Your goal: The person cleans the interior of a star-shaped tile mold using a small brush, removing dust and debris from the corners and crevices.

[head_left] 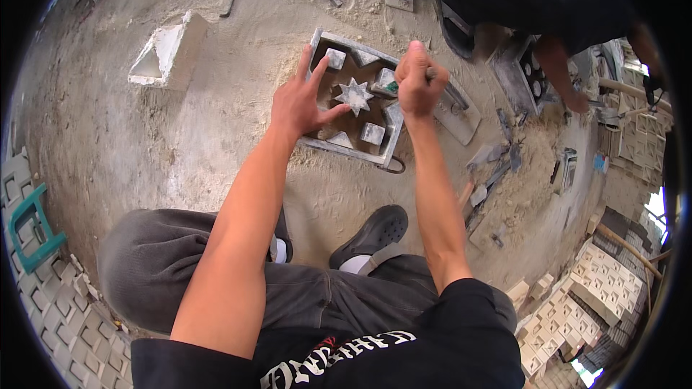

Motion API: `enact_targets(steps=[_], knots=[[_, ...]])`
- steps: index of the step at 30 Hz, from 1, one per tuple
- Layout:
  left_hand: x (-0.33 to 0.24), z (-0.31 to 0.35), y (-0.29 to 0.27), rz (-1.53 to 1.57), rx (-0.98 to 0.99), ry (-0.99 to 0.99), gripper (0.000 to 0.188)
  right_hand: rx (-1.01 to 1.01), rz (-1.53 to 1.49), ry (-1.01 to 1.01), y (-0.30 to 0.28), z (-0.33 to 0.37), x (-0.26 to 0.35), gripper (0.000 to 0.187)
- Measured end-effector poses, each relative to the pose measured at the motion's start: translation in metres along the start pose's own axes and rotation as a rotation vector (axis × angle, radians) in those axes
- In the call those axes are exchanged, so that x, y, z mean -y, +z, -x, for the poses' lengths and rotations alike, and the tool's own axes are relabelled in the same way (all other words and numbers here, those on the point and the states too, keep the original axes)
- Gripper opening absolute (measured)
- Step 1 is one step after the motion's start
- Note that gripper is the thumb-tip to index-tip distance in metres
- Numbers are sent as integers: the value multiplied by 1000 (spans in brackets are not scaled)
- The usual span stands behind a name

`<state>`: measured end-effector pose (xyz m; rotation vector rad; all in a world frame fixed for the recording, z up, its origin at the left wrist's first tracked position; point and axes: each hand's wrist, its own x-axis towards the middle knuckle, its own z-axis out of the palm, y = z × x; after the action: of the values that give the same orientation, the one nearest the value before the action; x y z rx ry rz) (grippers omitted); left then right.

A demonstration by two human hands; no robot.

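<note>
Grey metal formed the mould point(352, 43) I was watching through the head view, my only one; it lay on the dusty ground just beyond the crossed legs, ahead of both forearms and between the two hands. Its walls looked nearly equal under the lens's bend, so I could not pick out a long axis, though I saw it turned, the left end of the far wall lying farther off than the right. My left hand point(294, 106) was spread wide over the left wall, its thumb tip just beside the pale star point(354, 96) at the centre, the forefinger near the far-left square block point(335, 58). My right hand point(422, 85) was a fist by the right wall, wrapped around a dark-ended handle point(432, 73); I could not tell what tool it belonged to. So the left was nearer the star, the right nearer the far-right block point(385, 78). Right of that fist lay a flat trowel point(461, 121).
</note>
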<state>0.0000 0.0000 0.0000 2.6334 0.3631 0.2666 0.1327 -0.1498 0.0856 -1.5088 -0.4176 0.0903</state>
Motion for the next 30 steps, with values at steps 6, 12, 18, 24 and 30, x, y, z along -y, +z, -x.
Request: enact_targets(steps=[6,12,18,24,30], knots=[[-16,24,2,53,69,-45,98,-86,211,33,11,29,-5,49],[-3,6,-1,19,1,-8,98,-266,-125,46,7,0,26,51],[0,4,3,17,-35,17,98,-171,11,95,18,-11,17,51],[-2,3,3,38,6,-15,97,-272,65,214,20,-3,15,50],[0,4,1,40,4,-13,98,-285,14,172,20,-11,29,51]])
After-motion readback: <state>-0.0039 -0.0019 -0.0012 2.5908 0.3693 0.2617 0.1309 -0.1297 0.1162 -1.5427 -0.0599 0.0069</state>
